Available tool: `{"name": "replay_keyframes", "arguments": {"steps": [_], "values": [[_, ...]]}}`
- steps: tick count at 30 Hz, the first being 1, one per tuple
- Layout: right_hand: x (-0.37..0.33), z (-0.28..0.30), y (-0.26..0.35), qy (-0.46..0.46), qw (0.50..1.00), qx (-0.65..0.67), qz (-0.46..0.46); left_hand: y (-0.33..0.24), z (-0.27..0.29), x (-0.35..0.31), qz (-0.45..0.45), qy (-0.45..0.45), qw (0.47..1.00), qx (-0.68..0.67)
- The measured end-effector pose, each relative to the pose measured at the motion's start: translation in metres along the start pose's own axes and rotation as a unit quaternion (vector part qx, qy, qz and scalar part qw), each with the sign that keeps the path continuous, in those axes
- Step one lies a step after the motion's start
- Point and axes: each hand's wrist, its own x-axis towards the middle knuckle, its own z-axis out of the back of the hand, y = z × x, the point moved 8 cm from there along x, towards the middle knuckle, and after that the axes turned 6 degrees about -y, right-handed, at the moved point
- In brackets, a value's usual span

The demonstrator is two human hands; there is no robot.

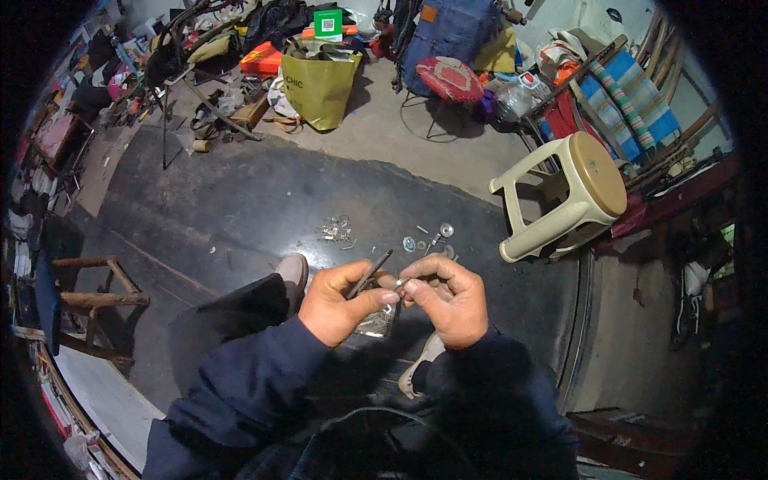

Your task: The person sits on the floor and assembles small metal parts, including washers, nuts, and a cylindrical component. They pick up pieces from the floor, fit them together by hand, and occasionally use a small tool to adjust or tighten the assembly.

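Head cam: my L hand gripped dark tool, slanted fwd-R; R hand pinched small pc, R of tool.

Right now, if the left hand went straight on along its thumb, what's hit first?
Likely the right hand, around its thumb tip and the small shiny piece there. How much gap the left hand has is unclear from one view.

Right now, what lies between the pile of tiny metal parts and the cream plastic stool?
The head view shows loose small parts there, including a round metal piece, on the dark floor covering.
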Motion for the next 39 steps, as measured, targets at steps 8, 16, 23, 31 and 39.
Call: {"name": "replay_keyframes", "arguments": {"steps": [8, 16, 23, 31, 39], "values": [[-0.013, 0.009, 0.041, -0.015, 0.95, -0.214, 0.227, 0.01, -0.012, 0.006, 0.006, 0.031, 0.999, 0.006], [-0.022, 0.017, 0.043, -0.032, 0.935, -0.249, 0.251, 0.014, -0.024, 0.005, 0.01, 0.069, 0.997, 0.027], [-0.023, 0.017, 0.018, -0.027, 0.927, -0.276, 0.252, 0.025, -0.026, 0.004, 0.058, 0.072, 0.995, 0.042], [-0.019, 0.011, -0.052, 0.032, 0.999, 0.001, -0.022, 0.035, -0.014, 0.006, 0.013, 0.021, 0.995, 0.093], [-0.017, 0.013, -0.067, 0.009, 0.992, 0.097, -0.081, 0.045, -0.018, 0.005, 0.017, 0.039, 0.993, 0.11]]}}
